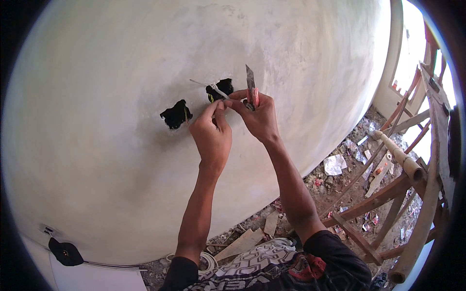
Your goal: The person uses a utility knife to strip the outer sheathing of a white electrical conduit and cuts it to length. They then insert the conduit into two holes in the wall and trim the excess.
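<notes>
Here your two hands meet at the right hole (220, 90) in the wall (121, 58), one of two dark cut-outs side by side. That right hole holds wires: a white wire (213, 87) comes out of it and runs up to the left, and a bit of yellow-green shows at its lower edge. The left hole (175, 114) lies just beside it, lower, and looks black inside; what it holds you cannot tell.

Your left hand (212, 133) has its fingers pinched shut on the white wire right at the mouth of the right hole. Your right hand (259, 116) has its fingers closed around a knife (251, 89) with a red handle, the blade standing nearly upright above your knuckles, beside the wire. The fingertips of both hands touch or nearly touch.

The wall is grey plaster, smooth, darker around the two holes. Low on the left a black fitting (64, 252) hangs on it with a thin cable running right along the base.

The floor (340, 179) at the wall's foot is rough and littered: rubble, a white scrap of paper (335, 165), wooden offcuts (240, 245) and a coil of white cable (208, 262) near your left elbow. To your right stands a frame of wooden poles (388, 194) and bamboo (400, 157), with a bright window (407, 53) behind it.
</notes>
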A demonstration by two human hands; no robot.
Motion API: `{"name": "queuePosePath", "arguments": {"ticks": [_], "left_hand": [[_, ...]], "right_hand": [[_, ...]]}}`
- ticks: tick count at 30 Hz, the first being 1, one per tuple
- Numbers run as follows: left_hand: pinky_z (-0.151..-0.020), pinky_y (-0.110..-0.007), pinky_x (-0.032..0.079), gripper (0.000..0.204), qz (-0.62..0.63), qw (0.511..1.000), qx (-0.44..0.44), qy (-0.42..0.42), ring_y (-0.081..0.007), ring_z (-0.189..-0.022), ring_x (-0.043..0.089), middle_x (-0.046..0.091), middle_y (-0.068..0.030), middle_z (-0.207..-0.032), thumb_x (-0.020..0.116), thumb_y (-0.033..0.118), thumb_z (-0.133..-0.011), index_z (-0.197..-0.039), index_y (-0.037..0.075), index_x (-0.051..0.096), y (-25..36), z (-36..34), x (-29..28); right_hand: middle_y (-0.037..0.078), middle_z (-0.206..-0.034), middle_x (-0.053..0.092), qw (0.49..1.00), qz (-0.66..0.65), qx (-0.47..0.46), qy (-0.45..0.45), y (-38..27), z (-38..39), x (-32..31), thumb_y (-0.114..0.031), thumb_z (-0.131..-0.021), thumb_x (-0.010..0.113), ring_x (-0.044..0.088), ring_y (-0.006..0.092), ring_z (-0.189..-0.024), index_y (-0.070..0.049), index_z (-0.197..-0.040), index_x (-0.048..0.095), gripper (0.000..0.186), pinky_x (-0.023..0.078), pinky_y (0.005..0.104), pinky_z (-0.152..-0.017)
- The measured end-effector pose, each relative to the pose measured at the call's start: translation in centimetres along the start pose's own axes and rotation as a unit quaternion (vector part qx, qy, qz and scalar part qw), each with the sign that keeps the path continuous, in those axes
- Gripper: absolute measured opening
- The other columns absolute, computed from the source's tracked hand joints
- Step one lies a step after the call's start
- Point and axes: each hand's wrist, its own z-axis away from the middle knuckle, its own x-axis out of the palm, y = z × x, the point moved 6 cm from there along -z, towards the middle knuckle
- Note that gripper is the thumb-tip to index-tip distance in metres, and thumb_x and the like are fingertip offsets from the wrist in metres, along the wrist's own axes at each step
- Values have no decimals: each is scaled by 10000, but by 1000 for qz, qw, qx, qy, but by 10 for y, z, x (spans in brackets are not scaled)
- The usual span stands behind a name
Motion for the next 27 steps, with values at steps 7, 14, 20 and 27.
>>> {"name": "queuePosePath", "arguments": {"ticks": [7, 14, 20, 27], "left_hand": [[-455, -260, 415, 280, 124, 989, -65, -46, -73, -511, 545, 723, -60, -785, 728, 114, -932, -1184, -9, 718, 4, 2, 5], [-444, -248, 401, 312, 176, 981, -69, -46, -59, -502, 537, 723, -68, -784, 734, 63, -921, -1214, -35, 693, -7, -1, 4], [-449, -252, 401, 294, 174, 980, -76, -54, -64, -489, 534, 687, -52, -702, 704, 78, -950, -1226, -23, 694, -10, 2, 2], [-468, -246, 386, 285, 191, 976, -94, -38, -55, -514, 493, 679, -18, -749, 662, 101, -985, -1252, 3, 690, -10, 8, 6]], "right_hand": [[27, -685, 652, 978, -120, 166, -46, 7, -6, 1, -125, -889, 760, 519, 71, -520, 7, -927, 726, 142, 403, 237, -424], [26, -667, 645, 970, -154, 189, -19, 8, -5, 2, -168, -872, 770, 469, 60, -460, 1, -922, 728, 181, 333, 233, -354], [14, -641, 630, 977, -133, 166, -31, 12, -3, 6, -219, -914, 738, 464, 55, -452, -8, -911, 734, 211, 330, 232, -351], [0, -630, 605, 983, -114, 140, 19, 4, 3, 12, -216, -935, 729, 470, 53, -460, -11, -906, 737, 207, 343, 232, -351]]}}
